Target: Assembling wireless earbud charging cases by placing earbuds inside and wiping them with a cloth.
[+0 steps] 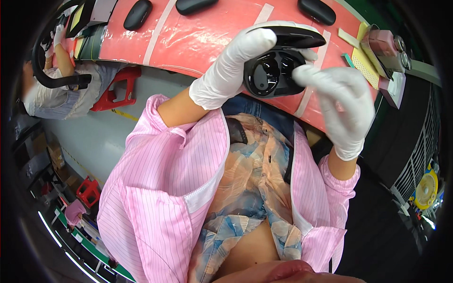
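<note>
Three closed black cases [137, 14] lie toward the far side of the desk [188, 40], with red cover stretching from them to its curved near edge. The opened black case [273, 73] is held up just inside that edge, lid raised, the white-gloved left grip [231, 63] clasping it. The right grip [342, 101] is blurred at the case's right rim; whether it is closed or touching, I cannot tell. A yellow perforated sheet [370, 59] and a pinkish container [379, 42] bound the right end; any lettering there is too small to read.
</note>
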